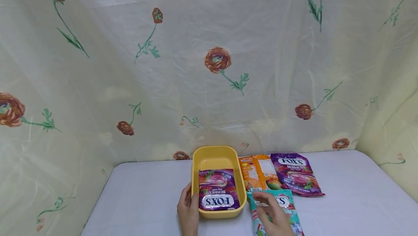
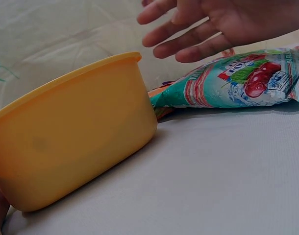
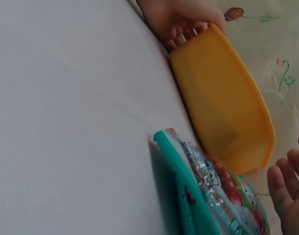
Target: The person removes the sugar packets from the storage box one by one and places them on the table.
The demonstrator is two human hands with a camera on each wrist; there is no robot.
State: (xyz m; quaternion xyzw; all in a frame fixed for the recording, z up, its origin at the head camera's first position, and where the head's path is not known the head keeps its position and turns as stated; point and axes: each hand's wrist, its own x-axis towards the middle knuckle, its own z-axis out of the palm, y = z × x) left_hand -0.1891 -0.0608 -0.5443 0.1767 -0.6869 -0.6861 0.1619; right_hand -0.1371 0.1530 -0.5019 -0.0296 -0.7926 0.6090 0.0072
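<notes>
A yellow plastic tub point(image 1: 215, 151) holds a purple candy bag point(image 1: 215, 189) lying flat, its Fox's lettering upside down in the head view. My left hand point(image 1: 188, 208) grips the tub's left side, thumb over the rim and fingers along the outer wall. Over a teal Fox's candy bag point(image 1: 295, 214) hovers my right hand point(image 1: 273, 212), fingers loosely bent with nothing between them. The left wrist view shows that right hand point(image 2: 223, 24) above the teal bag point(image 2: 237, 81), just right of the tub point(image 2: 76, 137).
Behind the teal bag lie an orange candy bag point(image 1: 258, 172) and another purple Fox's bag point(image 1: 295, 174), side by side. All rest on a white-covered table point(image 1: 147, 192). A pale curtain point(image 1: 183, 83) with printed flowers hangs behind the table.
</notes>
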